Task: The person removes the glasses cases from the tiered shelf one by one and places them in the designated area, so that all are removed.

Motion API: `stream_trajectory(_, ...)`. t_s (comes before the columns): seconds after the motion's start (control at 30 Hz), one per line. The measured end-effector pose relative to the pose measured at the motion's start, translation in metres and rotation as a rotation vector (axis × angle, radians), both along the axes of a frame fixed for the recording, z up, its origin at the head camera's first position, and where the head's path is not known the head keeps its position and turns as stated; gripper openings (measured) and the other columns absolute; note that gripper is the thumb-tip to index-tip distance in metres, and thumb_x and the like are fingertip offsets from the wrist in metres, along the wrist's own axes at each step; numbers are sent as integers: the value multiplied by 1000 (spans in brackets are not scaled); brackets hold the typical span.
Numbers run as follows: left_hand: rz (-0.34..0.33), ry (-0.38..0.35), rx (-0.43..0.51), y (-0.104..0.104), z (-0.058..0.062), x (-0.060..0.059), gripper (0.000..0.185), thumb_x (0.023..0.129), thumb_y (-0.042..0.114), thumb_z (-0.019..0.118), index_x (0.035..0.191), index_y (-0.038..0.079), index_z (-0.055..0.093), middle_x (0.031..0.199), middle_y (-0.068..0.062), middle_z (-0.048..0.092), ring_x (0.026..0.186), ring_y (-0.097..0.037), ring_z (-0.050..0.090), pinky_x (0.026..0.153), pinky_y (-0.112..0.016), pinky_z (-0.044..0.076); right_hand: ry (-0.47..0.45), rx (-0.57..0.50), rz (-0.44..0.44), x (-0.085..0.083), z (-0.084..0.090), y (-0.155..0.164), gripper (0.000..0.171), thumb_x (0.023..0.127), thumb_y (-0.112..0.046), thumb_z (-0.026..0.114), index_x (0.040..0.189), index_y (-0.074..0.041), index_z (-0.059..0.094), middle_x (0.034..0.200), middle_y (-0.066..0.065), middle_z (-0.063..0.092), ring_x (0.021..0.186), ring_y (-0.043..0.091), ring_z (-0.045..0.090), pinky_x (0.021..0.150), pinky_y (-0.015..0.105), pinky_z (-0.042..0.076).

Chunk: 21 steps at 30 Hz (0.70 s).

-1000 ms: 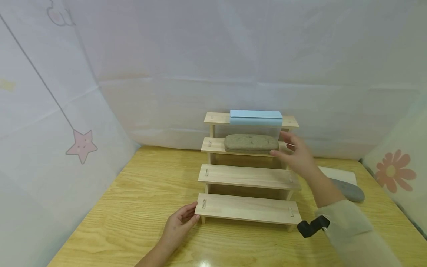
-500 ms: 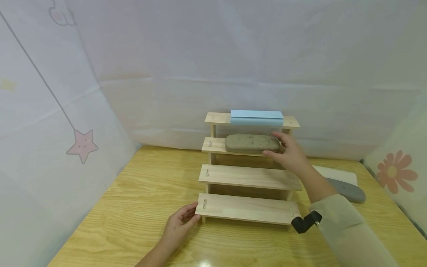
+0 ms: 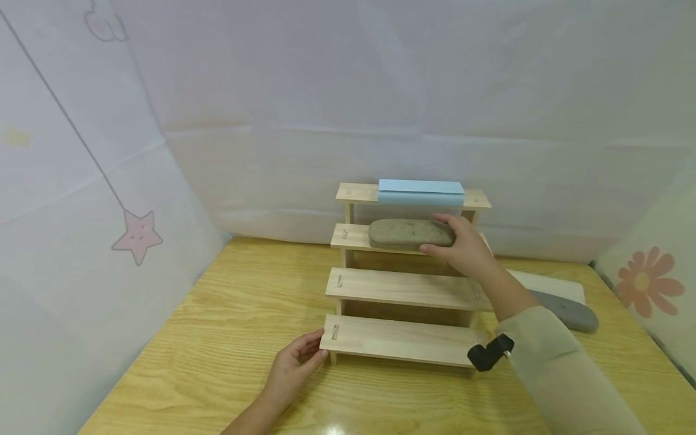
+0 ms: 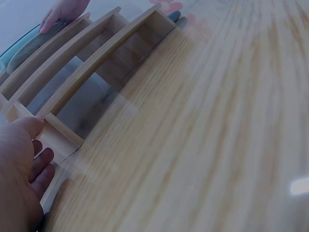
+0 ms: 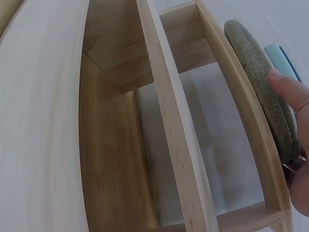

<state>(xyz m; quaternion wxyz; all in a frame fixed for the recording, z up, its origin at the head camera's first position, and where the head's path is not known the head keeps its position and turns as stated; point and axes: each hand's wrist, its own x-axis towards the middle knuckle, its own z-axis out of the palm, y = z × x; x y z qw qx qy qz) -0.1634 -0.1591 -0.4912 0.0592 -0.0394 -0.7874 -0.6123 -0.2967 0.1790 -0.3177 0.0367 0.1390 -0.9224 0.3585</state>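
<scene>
A wooden stepped shelf (image 3: 402,338) stands on the table. My left hand (image 3: 293,368) holds the left end of its lowest step, thumb at the front corner; in the left wrist view, the other fingers of that hand (image 4: 19,169) are partly bent beside the end. On the second step from the top lies a grey-green fabric glasses case (image 3: 405,234). My right hand (image 3: 464,251) grips this case's right end, thumb in front and fingers behind. In the right wrist view the thumb (image 5: 289,89) lies against the glasses case (image 5: 260,82), which rests along the step.
A light blue folded case (image 3: 421,191) sits on the top step. Right of the shelf, partly behind my right forearm, lie a grey glasses case (image 3: 568,311) and a cream-coloured case (image 3: 554,285). A white printed cloth (image 3: 272,169) hangs behind the table (image 3: 217,338).
My right hand has moved left from beside the glasses case onto its right end and now grips it. My left hand stays at the lowest step.
</scene>
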Motion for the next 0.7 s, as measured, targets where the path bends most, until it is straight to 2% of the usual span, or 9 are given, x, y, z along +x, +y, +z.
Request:
stream_trajectory(0.47,-11,-12,4,-1,1,0,40,88,14,73,126,7,64,124,-13,68,111,-24,66,88,-12,51,26,27,23,-5,-2,-4,82,83,-51,75,148,-15,41,155,14,34,144,40,27,114,64,27)
stream_trajectory(0.7,-4,-7,-14,-1,0,0,40,87,13,74,125,6,64,123,-13,68,110,-24,67,88,-13,52,36,61,22,-6,-3,-8,83,81,-53,75,147,-16,42,155,16,35,144,42,25,114,65,26)
